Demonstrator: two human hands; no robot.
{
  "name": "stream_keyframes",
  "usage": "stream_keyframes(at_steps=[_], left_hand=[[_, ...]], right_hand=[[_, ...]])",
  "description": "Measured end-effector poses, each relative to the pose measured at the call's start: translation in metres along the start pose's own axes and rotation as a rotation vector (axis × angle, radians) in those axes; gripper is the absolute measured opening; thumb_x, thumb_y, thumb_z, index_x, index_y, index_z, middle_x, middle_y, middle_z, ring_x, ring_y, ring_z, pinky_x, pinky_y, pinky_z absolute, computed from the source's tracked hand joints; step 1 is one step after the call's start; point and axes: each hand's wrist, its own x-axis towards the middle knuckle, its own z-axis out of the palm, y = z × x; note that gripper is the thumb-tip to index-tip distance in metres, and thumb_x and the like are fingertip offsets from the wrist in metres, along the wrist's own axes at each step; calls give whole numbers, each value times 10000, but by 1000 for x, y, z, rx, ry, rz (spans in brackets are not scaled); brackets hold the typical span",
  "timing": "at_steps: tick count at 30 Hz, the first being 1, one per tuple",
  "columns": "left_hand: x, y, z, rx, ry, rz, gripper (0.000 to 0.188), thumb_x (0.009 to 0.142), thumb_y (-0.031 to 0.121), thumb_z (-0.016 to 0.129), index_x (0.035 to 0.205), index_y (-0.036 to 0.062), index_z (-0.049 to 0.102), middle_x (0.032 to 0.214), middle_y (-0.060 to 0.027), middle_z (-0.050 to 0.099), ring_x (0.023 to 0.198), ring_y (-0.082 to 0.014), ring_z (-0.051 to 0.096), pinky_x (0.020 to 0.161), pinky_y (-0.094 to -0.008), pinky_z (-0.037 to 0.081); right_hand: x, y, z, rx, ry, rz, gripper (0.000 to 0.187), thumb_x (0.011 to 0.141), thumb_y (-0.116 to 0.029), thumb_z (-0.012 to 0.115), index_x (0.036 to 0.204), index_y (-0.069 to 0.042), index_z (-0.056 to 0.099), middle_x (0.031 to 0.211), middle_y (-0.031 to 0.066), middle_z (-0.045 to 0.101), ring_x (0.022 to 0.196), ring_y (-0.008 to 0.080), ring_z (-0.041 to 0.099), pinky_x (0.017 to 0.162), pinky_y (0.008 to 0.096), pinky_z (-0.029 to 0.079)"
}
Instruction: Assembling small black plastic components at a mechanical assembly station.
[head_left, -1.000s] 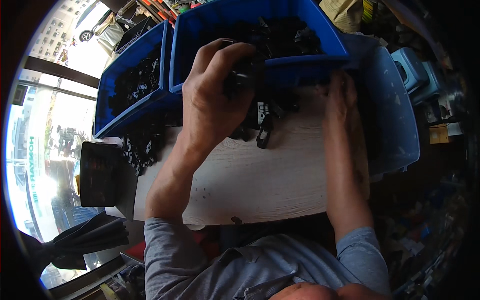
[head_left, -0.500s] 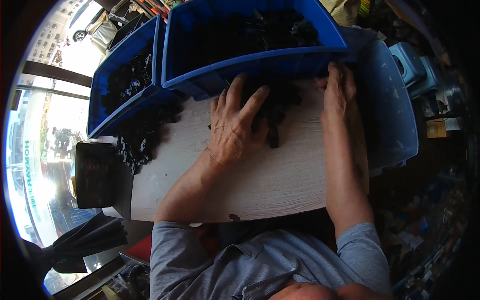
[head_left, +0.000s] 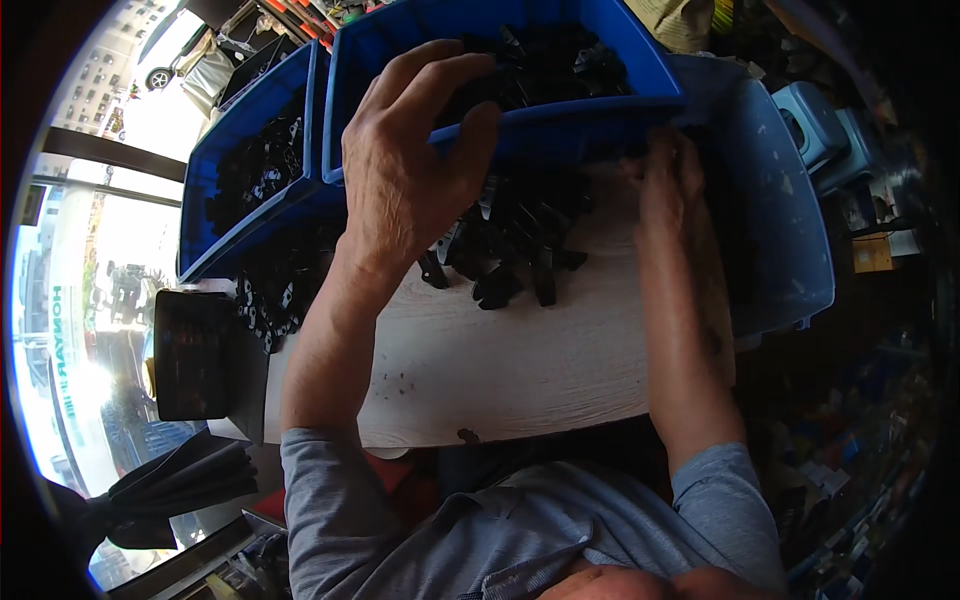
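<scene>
My left hand (head_left: 405,150) is raised over the front rim of the large blue bin (head_left: 570,108). Its thumb stands apart from the bent fingers, and nothing shows between them. Inside that bin lie many black parts (head_left: 515,75), small and clip-like as far as I can see. Below its front wall, a loose pile of similar black parts (head_left: 525,235), some with silvery pieces, spreads on the pale table (head_left: 520,360). My right hand (head_left: 668,180) is at the table's right side by the bin's corner. Its fingers are curled together; what they hold, if anything, is hidden.
A smaller blue bin (head_left: 200,235) of black parts stands at the left, with more parts heaped (head_left: 270,290) before it. A dark box (head_left: 190,355) sits at the table's left edge. To the right is a translucent blue tub (head_left: 785,220).
My left hand has lifted off the pile and moved up and left to the large bin's rim. More black parts now show on the table. My right hand has barely moved.
</scene>
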Motion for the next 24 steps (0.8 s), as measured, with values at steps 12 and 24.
stream_keyframes(at_steps=[12, 24], left_hand=[[77, -65, 158, 163, -889, 94, 932, 782, 553, 794, 1565, 316, 348, 1478, -157, 515, 1301, -427, 543, 1062, -585, 465], [73, -53, 163, 249, -922, -8, 849, 808, 558, 769, 1528, 292, 407, 1402, -214, 554, 1270, -383, 585, 1035, -542, 490]], right_hand=[[-1, 6, 3, 16, -4, -6, 432, 971, -314, 629, 1337, -86, 600, 1102, 60, 645, 801, 158, 613, 819, 352, 538], [3, 6, -6, 25, -35, -8, 470, 987, -338, 613, 1368, -67, 563, 1132, 87, 628, 845, 170, 608, 852, 380, 546]])
